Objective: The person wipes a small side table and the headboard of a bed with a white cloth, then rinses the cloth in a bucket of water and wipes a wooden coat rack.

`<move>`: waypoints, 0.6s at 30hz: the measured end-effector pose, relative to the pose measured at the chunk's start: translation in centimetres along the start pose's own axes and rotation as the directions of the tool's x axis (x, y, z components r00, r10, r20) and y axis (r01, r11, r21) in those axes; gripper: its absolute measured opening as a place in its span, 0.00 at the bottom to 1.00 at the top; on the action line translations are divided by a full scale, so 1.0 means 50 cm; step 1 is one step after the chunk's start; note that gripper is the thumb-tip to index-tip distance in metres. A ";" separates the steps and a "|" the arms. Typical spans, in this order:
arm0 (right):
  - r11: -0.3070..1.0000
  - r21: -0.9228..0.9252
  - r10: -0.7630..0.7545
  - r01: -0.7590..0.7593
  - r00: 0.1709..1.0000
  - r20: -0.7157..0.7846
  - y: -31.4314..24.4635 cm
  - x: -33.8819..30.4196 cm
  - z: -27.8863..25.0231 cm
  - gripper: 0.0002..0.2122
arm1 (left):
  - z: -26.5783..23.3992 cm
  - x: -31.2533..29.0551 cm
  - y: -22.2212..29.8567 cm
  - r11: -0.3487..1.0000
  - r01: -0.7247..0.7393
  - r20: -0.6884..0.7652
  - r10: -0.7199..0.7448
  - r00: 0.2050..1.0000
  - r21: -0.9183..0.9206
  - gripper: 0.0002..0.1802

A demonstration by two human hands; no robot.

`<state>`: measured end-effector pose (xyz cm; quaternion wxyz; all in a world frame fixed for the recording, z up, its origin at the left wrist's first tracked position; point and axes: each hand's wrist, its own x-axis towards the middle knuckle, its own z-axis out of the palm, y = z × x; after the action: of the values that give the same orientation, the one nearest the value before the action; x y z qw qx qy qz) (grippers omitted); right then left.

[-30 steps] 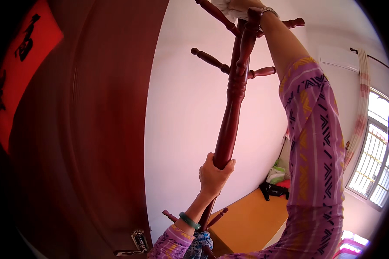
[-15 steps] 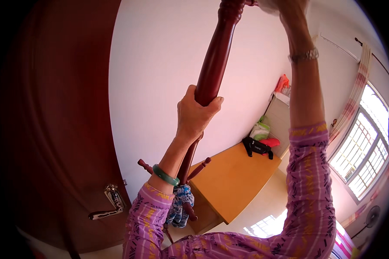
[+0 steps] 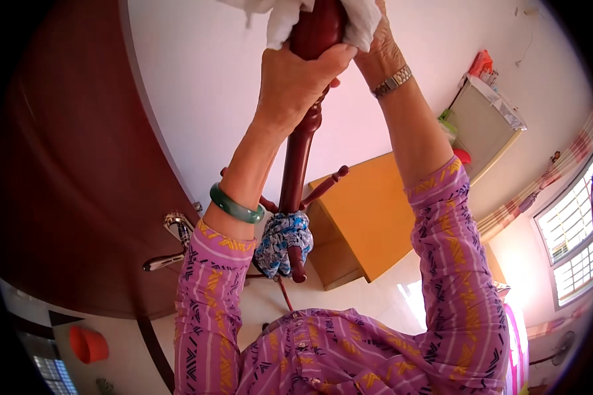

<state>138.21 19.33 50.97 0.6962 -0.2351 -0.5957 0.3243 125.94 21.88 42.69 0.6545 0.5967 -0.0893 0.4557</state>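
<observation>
A dark red-brown wooden coat rack (image 3: pixel 298 164) rises in front of me, its turned pole running to the upper edge. My left hand (image 3: pixel 290 85), with a green bangle at the wrist, is wrapped round the pole. On the other side my right hand (image 3: pixel 381 56), wearing a metal watch, presses a white cloth (image 3: pixel 361 23) against the pole. Part of that cloth hangs on the pole's left, above my left thumb. The right fingers are partly hidden by the cloth and the top edge. Lower down, a blue, grey and white patterned cloth (image 3: pixel 283 234) hangs about the rack's pegs.
A dark red door (image 3: pixel 72 164) with a metal handle (image 3: pixel 171 247) stands at the left. Behind the rack is an orange-yellow desk (image 3: pixel 369 210), with a pale cabinet (image 3: pixel 484 125) beyond it. A barred window (image 3: pixel 566 237) is far right; a red-orange bucket (image 3: pixel 89 344) sits lower left.
My left hand has risen along the pole. My right hand has come down and left to the pole, bringing the white cloth into plain sight. The whole view has shifted.
</observation>
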 end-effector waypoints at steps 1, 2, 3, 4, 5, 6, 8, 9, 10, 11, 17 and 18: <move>0.993 0.101 0.071 -0.065 0.996 -0.056 0.027 -0.043 -0.010 0.20 | -0.009 -0.003 -0.011 0.993 0.107 0.067 -0.104 0.992 -0.044 0.13; 0.988 0.057 0.146 -0.141 0.985 -0.092 0.039 -0.079 -0.019 0.20 | -0.025 -0.019 -0.043 0.990 0.138 0.159 -0.140 0.977 0.022 0.14; 0.959 0.023 0.284 -0.283 0.954 -0.099 0.041 -0.121 -0.033 0.20 | -0.036 -0.044 -0.071 0.978 0.207 0.164 -0.204 0.965 -0.003 0.14; 0.908 -0.008 0.416 -0.419 0.904 -0.105 0.050 -0.163 -0.045 0.21 | -0.046 -0.068 -0.095 0.961 0.274 0.169 -0.265 0.949 -0.029 0.14; 0.888 -0.115 0.436 -0.445 0.895 -0.096 0.062 -0.201 -0.049 0.21 | -0.046 -0.078 -0.111 0.959 0.274 0.242 -0.251 0.937 -0.066 0.13; 0.919 -0.122 0.341 -0.374 0.913 -0.225 0.095 -0.231 -0.031 0.21 | -0.062 -0.098 -0.151 0.948 0.307 0.231 -0.317 0.920 0.079 0.15; 0.907 -0.172 0.332 -0.385 0.904 -0.269 0.116 -0.269 -0.022 0.22 | -0.073 -0.148 -0.206 0.963 0.253 0.266 -0.269 0.925 0.095 0.25; 0.924 -0.049 0.352 -0.379 0.893 -0.279 0.120 -0.280 -0.007 0.22 | -0.070 -0.185 -0.197 0.940 0.315 0.154 -0.333 0.930 0.129 0.27; 0.887 -0.159 0.374 -0.433 0.878 -0.299 0.136 -0.302 0.003 0.24 | -0.104 -0.200 -0.237 0.890 0.358 0.201 -0.420 0.885 0.282 0.31; 0.831 -0.281 0.392 -0.480 0.864 -0.317 0.148 -0.331 0.011 0.25 | -0.125 -0.222 -0.253 0.774 0.514 0.243 -0.614 0.751 0.369 0.32; 0.718 -0.315 0.519 -0.621 0.779 -0.351 0.244 -0.496 -0.014 0.37 | -0.179 -0.278 -0.170 0.585 0.312 0.234 -0.674 0.700 0.749 0.28; 0.718 -0.341 0.502 -0.607 0.791 -0.350 0.243 -0.501 -0.018 0.37 | -0.185 -0.259 -0.131 0.405 0.335 0.149 -0.798 0.585 0.851 0.28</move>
<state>134.98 9.29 25.18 0.5594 -0.5896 -0.4677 0.3474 119.23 24.38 27.05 0.4098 0.9002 0.1469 -0.0061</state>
